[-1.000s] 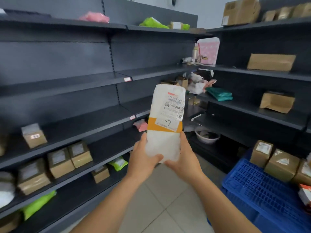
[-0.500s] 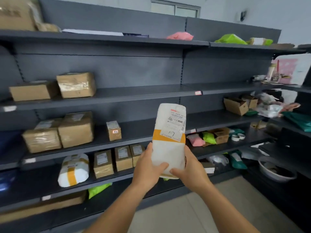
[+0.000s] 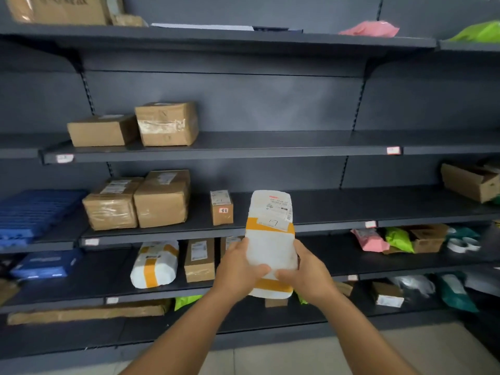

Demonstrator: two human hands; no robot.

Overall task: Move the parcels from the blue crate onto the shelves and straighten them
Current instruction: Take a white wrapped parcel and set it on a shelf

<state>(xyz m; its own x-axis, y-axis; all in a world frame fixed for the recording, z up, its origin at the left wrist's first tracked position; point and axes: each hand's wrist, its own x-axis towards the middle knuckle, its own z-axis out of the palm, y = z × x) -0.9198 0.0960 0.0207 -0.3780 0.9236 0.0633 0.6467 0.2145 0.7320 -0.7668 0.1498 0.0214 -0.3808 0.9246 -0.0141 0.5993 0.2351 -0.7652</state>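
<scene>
Parcel (image 3: 270, 239) upright at 6 o'clock before the shelves (image 3: 270, 152), left hand (image 3: 238, 272) and right hand (image 3: 305, 274) fingers clasping its lower half, label facing me, I'd guess for slot-checking.

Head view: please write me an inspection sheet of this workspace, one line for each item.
Surface: dark grey metal shelves in several tiers, with small price tags on the front edges.
Job's things: white soft parcel with orange tape bands, held upright in front of the shelves, label side facing the camera; the blue crate is not in view.
Clutter: brown cardboard boxes, a second white taped parcel, pink bag, green bag, open cardboard box.
Grippers: left hand and right hand both grip the parcel's lower half.
Cables: nothing seen.
Surroundings: pale tiled floor below the shelves.
</scene>
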